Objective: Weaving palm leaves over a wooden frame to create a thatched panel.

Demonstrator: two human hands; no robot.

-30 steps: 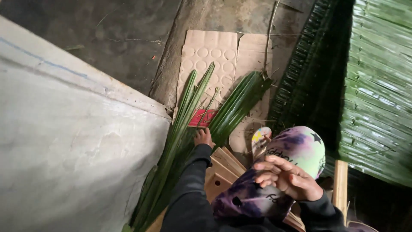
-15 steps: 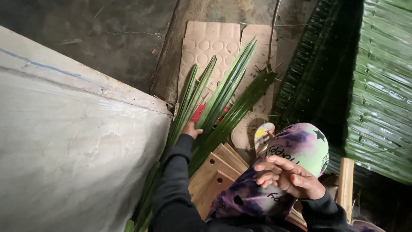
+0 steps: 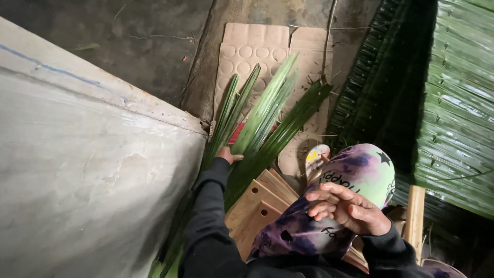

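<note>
Head view: left hand (image 3: pixel 226 154) grips long glossy green palm leaves (image 3: pixel 265 116), right hand (image 3: pixel 350 208) loosely curled, empty, on knee.

Reaching forward in a dark sleeve toward the middle of the frame, the left hand (image 3: pixel 227 154) has its fingers closed in a grip, while the right hand (image 3: pixel 349 208) rests lower right on the raised knee, fingers loosely curled and pointing left.

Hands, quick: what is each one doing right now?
Left hand: closed around a long green palm leaf, lifting it from the leaf bundle.
Right hand: holds nothing, fingers loosely curled, resting on the knee.
</note>
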